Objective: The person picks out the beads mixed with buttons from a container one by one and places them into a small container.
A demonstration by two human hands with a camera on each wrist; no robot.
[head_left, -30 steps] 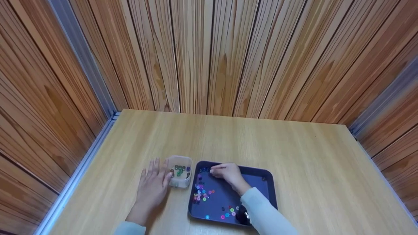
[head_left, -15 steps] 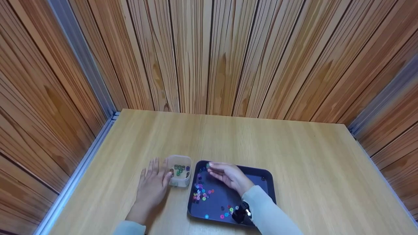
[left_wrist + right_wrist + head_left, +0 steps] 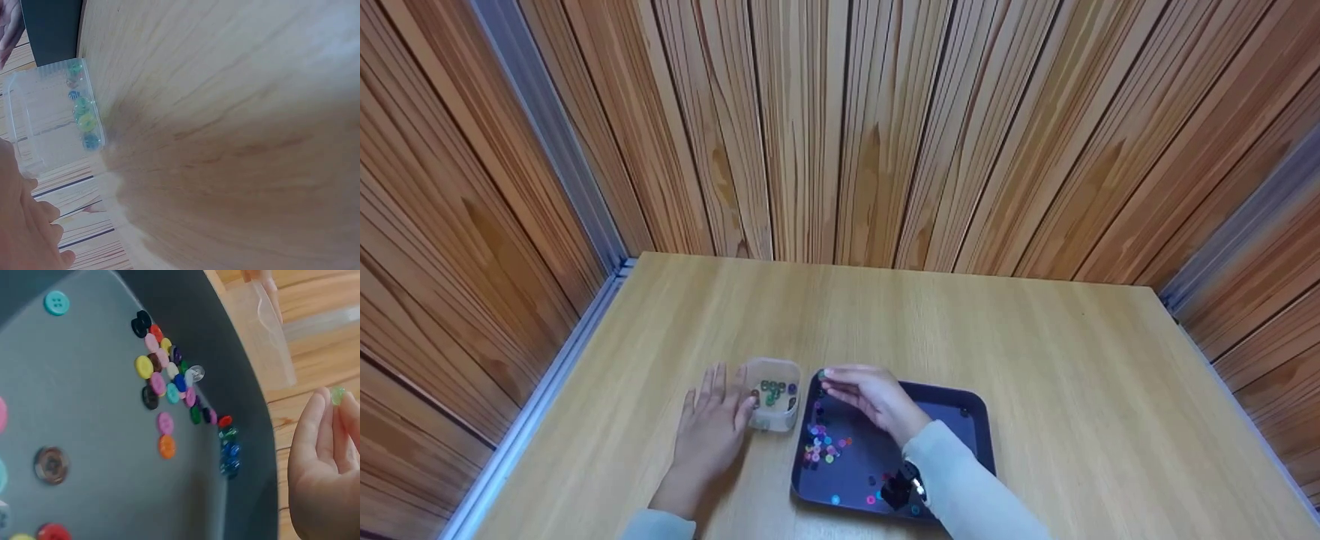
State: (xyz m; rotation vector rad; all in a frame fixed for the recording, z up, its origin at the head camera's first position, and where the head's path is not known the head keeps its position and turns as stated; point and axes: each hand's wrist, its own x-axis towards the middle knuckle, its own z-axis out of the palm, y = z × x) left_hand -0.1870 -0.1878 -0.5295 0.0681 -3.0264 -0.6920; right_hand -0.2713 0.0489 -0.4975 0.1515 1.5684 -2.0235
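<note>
Watching from my remote seat, I see a light wooden counter (image 3: pixel 1080 360) w/ fine grain on its surface; it reaches back to a rear wall (image 3: pixel 810 135) of brown planks, and the left wall (image 3: pixel 427 225) & right wall (image 3: pixel 1260 322) have the same pattern. In the far left corner stands a grey post (image 3: pixel 547 135), and a pale metal rail (image 3: pixel 538 405) follows the counter's left edge. On the near part are a dark tray (image 3: pixel 877 450) and, just beside its left side, a clear container (image 3: pixel 774 363) w/ several glass marbles (image 3: pixel 87 121), mostly green. Many coloured buttons (image 3: pixel 143 367) lie in the tray, the most near its left side.

The person's R hand (image 3: pixel 877 397) has fingers grasping one green marble (image 3: pixel 337 395), held up at the tray's far left corner, near the container. The L hand (image 3: pixel 709 431) has its fingers released & extended at the container's left side; whether they press it, I cannot tell. In the L wrist cam, a soft shadow (image 3: pixel 236 152) lies on the counter.
</note>
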